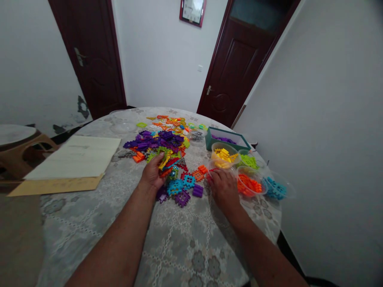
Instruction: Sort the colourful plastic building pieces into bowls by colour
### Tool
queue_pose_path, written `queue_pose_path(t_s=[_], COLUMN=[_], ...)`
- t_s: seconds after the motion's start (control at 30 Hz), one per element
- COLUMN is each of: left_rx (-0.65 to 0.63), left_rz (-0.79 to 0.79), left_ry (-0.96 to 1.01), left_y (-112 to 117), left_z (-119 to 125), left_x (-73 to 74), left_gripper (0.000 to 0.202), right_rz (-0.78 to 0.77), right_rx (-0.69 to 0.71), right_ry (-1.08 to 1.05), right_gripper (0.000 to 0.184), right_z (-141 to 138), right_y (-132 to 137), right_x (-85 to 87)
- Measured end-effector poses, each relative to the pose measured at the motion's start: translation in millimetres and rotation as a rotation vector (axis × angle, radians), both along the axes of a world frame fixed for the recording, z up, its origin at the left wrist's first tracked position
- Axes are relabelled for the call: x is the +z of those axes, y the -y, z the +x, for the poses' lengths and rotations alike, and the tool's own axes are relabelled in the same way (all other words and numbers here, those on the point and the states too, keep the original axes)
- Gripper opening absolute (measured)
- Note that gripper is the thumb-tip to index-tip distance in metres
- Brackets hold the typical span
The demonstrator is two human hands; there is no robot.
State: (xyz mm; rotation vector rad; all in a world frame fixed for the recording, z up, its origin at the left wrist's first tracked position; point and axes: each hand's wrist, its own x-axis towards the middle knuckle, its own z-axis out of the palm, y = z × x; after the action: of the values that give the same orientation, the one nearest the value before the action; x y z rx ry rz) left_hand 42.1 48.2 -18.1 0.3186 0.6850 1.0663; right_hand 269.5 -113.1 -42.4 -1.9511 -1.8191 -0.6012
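My left hand is closed around several plastic interlocking building pieces, among them yellow, green and orange ones. It is at the near edge of a mixed pile, where purple pieces lie heaped. My right hand reaches over a clear plastic bowl with red pieces in it. Its fingertips are hidden, so whether they grip anything does not show. Between the hands lie blue pieces, a dark purple square piece and a purple ridged piece.
Right of the hands stand clear bowls of yellow pieces, green pieces, orange pieces and blue pieces. A dark green box behind them holds purple pieces. Pale paper sheets lie at the left on the patterned tablecloth.
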Motion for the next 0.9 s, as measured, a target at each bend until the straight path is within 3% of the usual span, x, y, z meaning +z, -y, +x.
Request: queue_pose_path(t_s=[0.17, 0.27, 0.37, 0.47, 0.63, 0.7, 0.83, 0.9], left_rx=[0.015, 0.002, 0.012, 0.028, 0.039, 0.049, 0.056, 0.058], left_rz=[0.002, -0.011, -0.033, -0.032, -0.028, -0.024, -0.022, -0.025], left_ry=[0.004, 0.043, 0.083, 0.104, 0.101, 0.098, 0.107, 0.114], left_y=[-3, -1, 2, 3, 1, 1, 2, 3], left_z=[-1, -1, -1, -2, -4, -4, -4, -4], left_x=[-3.4, -0.1, 5.3, 8.4, 8.7, 9.3, 12.2, 13.2], left_gripper=[0.015, 0.016, 0.016, 0.016, 0.010, 0.009, 0.012, 0.013], right_rz=[0.026, -0.020, -0.020, -0.011, -0.043, -0.049, -0.042, -0.008], right_rx=[0.157, 0.255, 0.154, -0.001, -0.093, -0.039, 0.270, 0.359], right_ry=[-0.115, -0.183, -0.224, -0.293, -0.366, -0.384, -0.387, -0.361], right_gripper=[0.042, 0.050, 0.060, 0.057, 0.051, 0.047, 0.036, 0.032], right_z=[-36, -66, -84, -88, -91, -95, -99, -96], right_y=[5, -8, -36, -64, -78, -76, -72, -73], right_x=[6.8, -1.3, -20.2, -38.4, -47.9, -45.0, -33.3, -28.6])
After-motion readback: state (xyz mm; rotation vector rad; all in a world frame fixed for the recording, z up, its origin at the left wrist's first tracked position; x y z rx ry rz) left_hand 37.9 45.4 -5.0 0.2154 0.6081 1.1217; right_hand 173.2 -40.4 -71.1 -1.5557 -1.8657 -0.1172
